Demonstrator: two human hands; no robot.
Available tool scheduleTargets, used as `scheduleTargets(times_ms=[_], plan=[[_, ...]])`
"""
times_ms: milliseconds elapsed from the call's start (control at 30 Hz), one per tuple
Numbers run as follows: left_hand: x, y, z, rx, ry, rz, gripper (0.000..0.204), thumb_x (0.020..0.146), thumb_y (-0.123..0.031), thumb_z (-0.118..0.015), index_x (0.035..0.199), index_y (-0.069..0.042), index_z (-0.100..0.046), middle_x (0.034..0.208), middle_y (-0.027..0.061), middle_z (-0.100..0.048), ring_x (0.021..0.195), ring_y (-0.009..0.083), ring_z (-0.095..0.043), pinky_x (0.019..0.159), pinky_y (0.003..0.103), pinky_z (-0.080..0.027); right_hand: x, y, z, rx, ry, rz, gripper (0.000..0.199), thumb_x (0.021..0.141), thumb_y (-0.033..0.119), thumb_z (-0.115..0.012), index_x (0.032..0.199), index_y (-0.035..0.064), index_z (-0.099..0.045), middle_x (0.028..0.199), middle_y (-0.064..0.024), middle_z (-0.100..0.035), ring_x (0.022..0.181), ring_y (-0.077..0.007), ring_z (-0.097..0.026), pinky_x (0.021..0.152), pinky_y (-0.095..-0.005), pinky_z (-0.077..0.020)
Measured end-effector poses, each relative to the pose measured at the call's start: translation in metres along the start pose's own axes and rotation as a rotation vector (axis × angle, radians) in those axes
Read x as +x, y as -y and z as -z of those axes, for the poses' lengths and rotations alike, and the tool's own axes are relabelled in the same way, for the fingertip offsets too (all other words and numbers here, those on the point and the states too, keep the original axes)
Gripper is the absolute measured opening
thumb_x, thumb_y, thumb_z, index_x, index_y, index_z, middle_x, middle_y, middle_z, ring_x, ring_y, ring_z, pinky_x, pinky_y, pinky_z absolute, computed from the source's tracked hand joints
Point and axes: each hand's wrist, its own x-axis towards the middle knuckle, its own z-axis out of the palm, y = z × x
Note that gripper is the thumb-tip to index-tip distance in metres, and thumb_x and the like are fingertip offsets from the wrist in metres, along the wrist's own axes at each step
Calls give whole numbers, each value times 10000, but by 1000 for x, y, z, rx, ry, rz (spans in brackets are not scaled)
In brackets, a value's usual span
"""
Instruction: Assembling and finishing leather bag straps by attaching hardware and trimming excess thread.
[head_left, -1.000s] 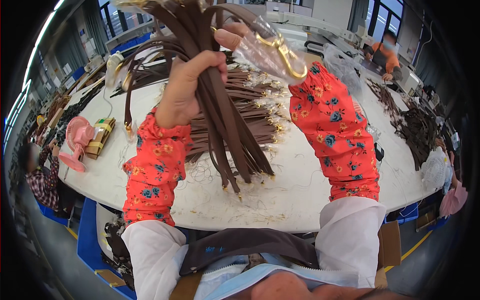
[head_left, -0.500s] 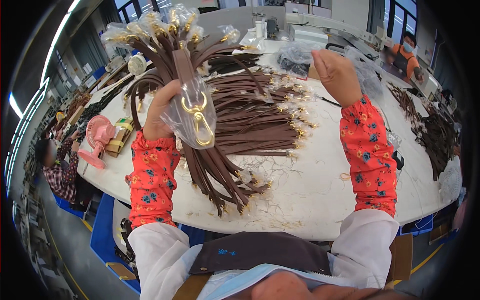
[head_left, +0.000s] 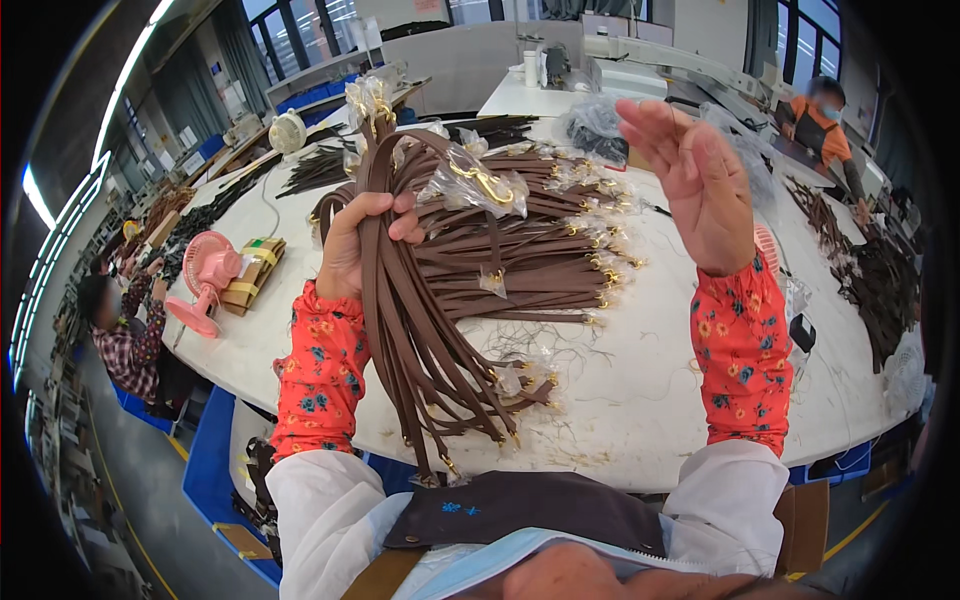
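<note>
Pink fan (head_left: 208, 272): one, round, plastic, on the white counter (head_left: 650, 390).
Left hand (head_left: 358, 238): fingers wrapped round one bundle (head_left: 400, 315).
Bundle: flat brown straps, overlapping beyond counting, over the counter; gold metal clips (head_left: 490, 187) in clear film.
Right hand (head_left: 706, 185): raised, fingers loosely outstretched.

Head-worn fisheye view, downward across the white table (head_left: 650, 400)

Brown straps (head_left: 395, 300) hide the palm of the person's left hand (head_left: 352, 245) and part of the strap pile (head_left: 540, 262) behind. Shiny plastic wrap (head_left: 455, 186) blurs a metal clip's outline. A pink object (head_left: 767, 248) is mostly covered by the patterned right sleeve (head_left: 740, 350). Stray threads (head_left: 600, 405) are too fine to count. At far right, a white fan (head_left: 906, 372) blurs into the dark rim.
</note>
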Motion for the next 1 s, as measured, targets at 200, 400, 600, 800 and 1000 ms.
scheduleTargets(times_ms=[200, 400, 600, 800, 1000], plan=[[-1, 6, 9, -118, 9, 56, 340, 858, -69, -522, 1190, -38, -454, 864, 58, -502, 637, 117, -476, 659, 284, -442, -27, 6, -10, -31, 555, -221, 344, 1007, 281, -460, 744, 63, -420, 594, -54, -442, 557, -180, -530, 601, -390, -459], [-11, 5, 7, -64, -76, 106, 366, 830, -63, -520, 1188, -20, -455, 837, 44, -504, 604, 115, -465, 646, 284, -431, -34, -20, 9, -929, 618, 269, 248, 923, 194, -576, 761, 36, -475, 636, -137, -484, 573, -305, -535, 532, -406, -409], [-17, 16, -4, 37, 62, 154, 398, 813, -111, -532, 1199, -35, -473, 821, 38, -502, 595, 110, -447, 611, 258, -383, -23, -48, 38, -1342, 554, 476, 234, 875, 171, -632, 738, 70, -471, 652, -87, -505, 609, -281, -507, 561, -392, -416], [-21, 31, -5, -55, 183, 106, 439, 807, -117, -550, 1233, -44, -473, 859, 46, -506, 618, 116, -444, 628, 266, -380, -22, -55, 41, -1392, 424, 516, 240, 858, 198, -658, 753, 82, -476, 685, -70, -510, 654, -266, -509, 581, -379, -425], [-13, 35, -2, -119, 118, 92, 511, 813, -89, -540, 1311, -29, -444, 897, 51, -499, 650, 114, -458, 664, 272, -394, -30, -60, 45, -1377, 451, 419, 241, 868, 195, -651, 767, 52, -485, 686, -90, -523, 641, -288, -519, 581, -399, -428]])
